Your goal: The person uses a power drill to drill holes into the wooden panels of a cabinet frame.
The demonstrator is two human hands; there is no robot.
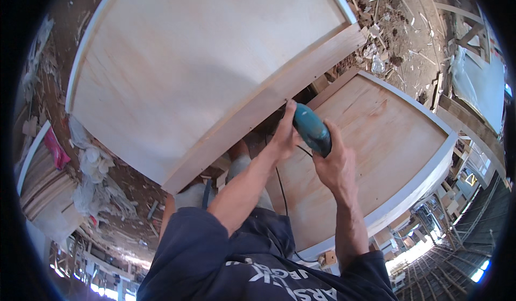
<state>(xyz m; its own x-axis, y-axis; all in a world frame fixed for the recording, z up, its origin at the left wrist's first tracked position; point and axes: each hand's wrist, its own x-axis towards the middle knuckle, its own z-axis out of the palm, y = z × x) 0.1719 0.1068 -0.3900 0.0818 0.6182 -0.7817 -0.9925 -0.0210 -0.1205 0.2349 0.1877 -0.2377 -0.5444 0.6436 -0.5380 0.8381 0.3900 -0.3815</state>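
A rounded teal power tool with a black cord is in both my hands; its working end is hidden, so its exact kind does not show. My right hand wraps round its rear end. At its front end, my left hand is closed against it, a fingertip near the panel's edge. Beside that hand runs the pale wooden edge board of a large panel with a curved white rim. Small dark spots dot this board. A second wooden panel, also white-rimmed, lies below the tool on the right.
The cord hangs down between my arms past the second panel. Wood scraps and debris litter the dirt floor at upper right. Crumpled clear plastic lies at left, near stacked boards. My legs stand close by the large panel.
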